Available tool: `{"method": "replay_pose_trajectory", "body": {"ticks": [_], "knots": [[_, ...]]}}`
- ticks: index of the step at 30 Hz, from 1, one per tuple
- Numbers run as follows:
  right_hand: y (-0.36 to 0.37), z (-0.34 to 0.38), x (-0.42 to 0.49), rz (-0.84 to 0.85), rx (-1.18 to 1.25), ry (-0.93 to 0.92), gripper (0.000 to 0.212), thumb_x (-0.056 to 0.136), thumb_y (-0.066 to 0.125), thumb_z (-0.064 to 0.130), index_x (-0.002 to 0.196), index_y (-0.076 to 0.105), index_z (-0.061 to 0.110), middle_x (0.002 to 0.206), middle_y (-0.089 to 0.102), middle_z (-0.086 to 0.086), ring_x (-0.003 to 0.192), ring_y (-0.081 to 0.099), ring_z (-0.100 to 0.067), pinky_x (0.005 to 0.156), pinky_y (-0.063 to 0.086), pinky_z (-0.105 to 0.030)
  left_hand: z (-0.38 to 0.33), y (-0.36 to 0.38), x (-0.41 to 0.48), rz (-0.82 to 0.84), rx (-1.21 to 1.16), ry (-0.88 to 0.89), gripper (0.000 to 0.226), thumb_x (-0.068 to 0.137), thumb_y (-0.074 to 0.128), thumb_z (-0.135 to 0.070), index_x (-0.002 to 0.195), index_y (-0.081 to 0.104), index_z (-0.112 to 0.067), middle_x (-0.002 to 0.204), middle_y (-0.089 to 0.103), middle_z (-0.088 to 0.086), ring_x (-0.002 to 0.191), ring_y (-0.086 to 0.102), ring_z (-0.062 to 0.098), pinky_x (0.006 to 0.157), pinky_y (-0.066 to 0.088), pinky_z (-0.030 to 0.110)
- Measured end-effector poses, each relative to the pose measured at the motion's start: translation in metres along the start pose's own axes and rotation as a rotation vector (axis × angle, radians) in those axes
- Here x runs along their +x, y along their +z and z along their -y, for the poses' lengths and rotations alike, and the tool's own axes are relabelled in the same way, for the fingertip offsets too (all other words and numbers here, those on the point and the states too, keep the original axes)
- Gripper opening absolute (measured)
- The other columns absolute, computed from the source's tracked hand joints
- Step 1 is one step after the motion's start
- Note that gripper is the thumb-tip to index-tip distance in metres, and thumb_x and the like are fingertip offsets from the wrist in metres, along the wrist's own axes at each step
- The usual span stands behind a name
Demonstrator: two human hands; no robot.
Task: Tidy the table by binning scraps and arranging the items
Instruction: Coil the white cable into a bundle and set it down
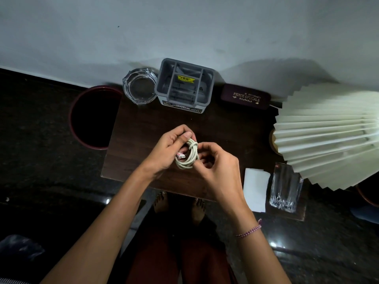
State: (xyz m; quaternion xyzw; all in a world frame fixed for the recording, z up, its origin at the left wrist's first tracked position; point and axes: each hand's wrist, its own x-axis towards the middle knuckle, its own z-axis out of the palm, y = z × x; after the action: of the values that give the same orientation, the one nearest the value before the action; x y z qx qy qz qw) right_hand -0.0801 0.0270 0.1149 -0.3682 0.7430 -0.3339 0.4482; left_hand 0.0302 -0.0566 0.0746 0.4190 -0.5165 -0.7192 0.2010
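Both hands are closed on a coiled off-white charging cable above the dark wooden table: left hand fingers pinch the loops, right hand fingers curl around the wrap. Loops should be kept pinched until the loose end is tucked, then placed in the grey compartmented plastic organiser.

The dark spectacle case reads "PRINCE OPTICALS ROURKELA".

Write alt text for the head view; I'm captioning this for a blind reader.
Two hands, left hand and right hand, hold a coiled white cable above a dark wooden table. At the back stand a glass ashtray, a grey organiser and a glasses case; a bin sits left, a pleated lampshade right.
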Motion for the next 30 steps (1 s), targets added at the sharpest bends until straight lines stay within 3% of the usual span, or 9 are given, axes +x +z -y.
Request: {"method": "replay_pose_trajectory", "body": {"ticks": [6,12,15,17,19,21,24,27,30], "knots": [[0.003,-0.004,0.004,-0.068,-0.256,-0.147,0.020,0.077,0.070,0.021,0.097,0.067,0.018,0.086,0.062,0.012,0.073,0.056,0.003,0.068,0.043,-0.005,0.001,0.001,0.003,0.030,-0.068,-0.088,0.028,0.098,0.035,-0.010,0.075,0.052,-0.010,0.043,0.053,-0.010,0.037,0.038,-0.001,0.043,0.031,0.009],[-0.001,-0.008,0.009,-0.020,-0.097,-0.170,0.005,0.078,0.069,0.011,0.082,0.067,0.012,0.086,0.063,0.002,0.075,0.057,-0.008,0.063,0.044,-0.016,0.000,0.007,0.002,0.089,-0.080,-0.112,0.031,0.099,0.033,-0.012,0.073,0.051,-0.011,0.041,0.052,-0.011,0.038,0.042,-0.003,0.044,0.035,0.006],[-0.007,-0.013,0.012,0.143,-0.045,-0.022,0.006,0.081,0.066,0.018,0.077,0.064,0.020,0.078,0.062,0.001,0.066,0.053,-0.007,0.061,0.040,-0.021,0.002,0.007,-0.001,0.103,-0.087,-0.134,0.028,0.098,0.035,-0.011,0.074,0.050,-0.011,0.047,0.048,-0.010,0.037,0.036,-0.001,0.042,0.031,0.008],[-0.011,-0.014,0.014,0.330,0.051,0.096,0.011,0.085,0.060,0.015,0.080,0.064,0.024,0.077,0.063,-0.002,0.069,0.053,-0.010,0.066,0.042,-0.030,0.002,0.003,-0.002,0.093,-0.075,-0.135,0.024,0.097,0.036,-0.010,0.076,0.049,-0.011,0.057,0.044,0.005,0.039,0.035,0.000,0.042,0.031,0.012],[-0.011,-0.015,0.013,0.413,0.246,0.161,0.015,0.087,0.055,0.006,0.088,0.064,0.018,0.085,0.064,-0.010,0.078,0.056,-0.018,0.073,0.048,-0.031,0.000,0.000,-0.002,0.081,-0.040,-0.122,0.023,0.096,0.037,-0.010,0.077,0.049,-0.011,0.062,0.045,0.006,0.044,0.035,0.005,0.044,0.031,0.013],[-0.007,-0.014,0.010,0.402,0.476,0.225,0.016,0.089,0.049,-0.002,0.089,0.057,0.012,0.081,0.056,-0.018,0.074,0.049,-0.028,0.068,0.052,-0.023,-0.001,-0.002,0.000,0.090,-0.030,-0.113,0.023,0.096,0.037,-0.008,0.077,0.049,-0.011,0.056,0.048,0.001,0.041,0.036,0.002,0.042,0.030,0.013],[0.000,-0.012,0.008,0.274,0.654,0.297,0.018,0.088,0.048,-0.007,0.084,0.052,0.010,0.068,0.058,-0.011,0.062,0.052,-0.019,0.054,0.050,-0.016,-0.002,0.001,0.003,0.113,-0.022,-0.096,0.022,0.096,0.036,-0.005,0.078,0.047,-0.010,0.049,0.049,-0.009,0.034,0.035,-0.001,0.039,0.029,0.010],[0.004,-0.011,0.006,0.223,0.867,0.388,0.016,0.087,0.051,-0.006,0.094,0.058,0.007,0.071,0.070,-0.003,0.063,0.064,-0.009,0.055,0.051,-0.014,-0.004,0.003,0.004,0.104,-0.011,-0.079,0.022,0.096,0.036,-0.004,0.079,0.047,-0.010,0.042,0.050,-0.011,0.033,0.036,-0.002,0.039,0.030,0.008],[0.004,-0.008,0.006,0.253,0.999,0.473,0.023,0.084,0.051,-0.010,0.103,0.059,0.002,0.079,0.067,-0.008,0.068,0.063,-0.011,0.056,0.051,-0.014,-0.006,0.000,0.003,0.099,-0.030,-0.080,0.021,0.096,0.036,-0.004,0.079,0.047,-0.010,0.042,0.051,-0.010,0.034,0.037,-0.002,0.040,0.030,0.008]]}}
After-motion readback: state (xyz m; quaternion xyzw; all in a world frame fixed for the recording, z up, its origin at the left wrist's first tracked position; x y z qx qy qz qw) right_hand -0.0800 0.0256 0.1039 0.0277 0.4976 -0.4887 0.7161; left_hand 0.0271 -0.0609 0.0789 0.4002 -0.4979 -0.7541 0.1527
